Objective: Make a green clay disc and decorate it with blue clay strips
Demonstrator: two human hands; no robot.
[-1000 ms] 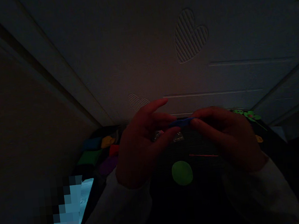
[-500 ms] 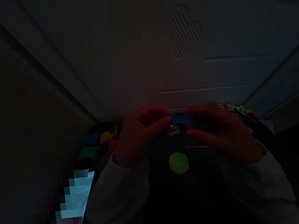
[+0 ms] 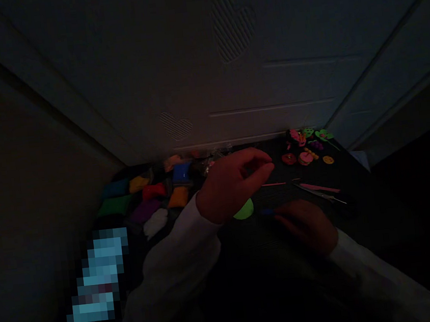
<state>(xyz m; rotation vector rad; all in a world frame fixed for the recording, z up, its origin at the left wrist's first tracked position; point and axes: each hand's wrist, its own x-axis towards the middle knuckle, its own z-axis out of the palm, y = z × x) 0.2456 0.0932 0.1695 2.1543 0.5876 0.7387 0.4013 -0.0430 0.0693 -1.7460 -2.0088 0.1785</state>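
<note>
My right hand (image 3: pixel 308 227) is low over the dark table, its fingers closed on a small flat piece of blue clay (image 3: pixel 267 211) that looks smeared by motion. Higher and to the left, my left hand (image 3: pixel 233 185) is held in a pinch with thumb and forefinger together; whether anything is between the tips is too dark to see. Beneath its wrist lies a light green disc (image 3: pixel 244 209), partly covered. A thin pink stick (image 3: pixel 273 184) rests behind the hands.
Coloured clay packs, among them a blue pack (image 3: pixel 181 172) and a purple pack (image 3: pixel 146 209), crowd the left side. Scissors (image 3: pixel 320 192) and a pink strip (image 3: pixel 319 187) lie at right. Small clay shapes (image 3: pixel 305 158) and green flowers (image 3: pixel 323 134) are behind them. A lit screen (image 3: pixel 102 280) glows at left.
Both hands held the blue piece between them earlier. My right hand has drawn it down towards me, and my left hand has come away from it, now pinched. The view has shifted too.
</note>
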